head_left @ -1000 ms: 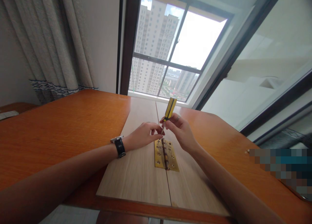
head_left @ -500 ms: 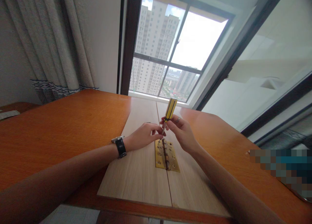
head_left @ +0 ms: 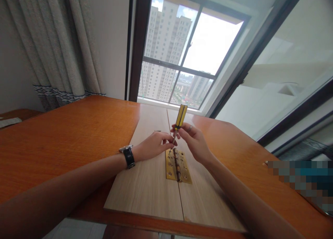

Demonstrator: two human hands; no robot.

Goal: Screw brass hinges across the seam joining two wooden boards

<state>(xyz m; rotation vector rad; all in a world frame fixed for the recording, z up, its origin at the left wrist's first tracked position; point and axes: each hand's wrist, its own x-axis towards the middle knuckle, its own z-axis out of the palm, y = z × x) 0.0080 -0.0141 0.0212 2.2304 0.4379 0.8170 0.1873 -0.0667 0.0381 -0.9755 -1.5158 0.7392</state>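
Note:
A screwdriver with a yellow and black handle stands tilted above a brass hinge, its handle leaning away from me. My right hand, with a ring on one finger, grips it where handle and shaft meet. Lower down, the fingers of my left hand close around the shaft near the tip. What the tip touches is hidden by those fingers. The hinge lies open across the seam of two pale wooden boards, its knuckle along the gap. A small dark screw shows at its far left corner.
The boards rest on an orange-brown wooden table. A small thin metal item lies behind my left hand. Beyond the table are a window and a grey curtain. A pixelated patch covers something at right.
The screwdriver handle has turned and tipped slightly to the left. Both hands stay in nearly the same place, and the hinge and boards have not moved.

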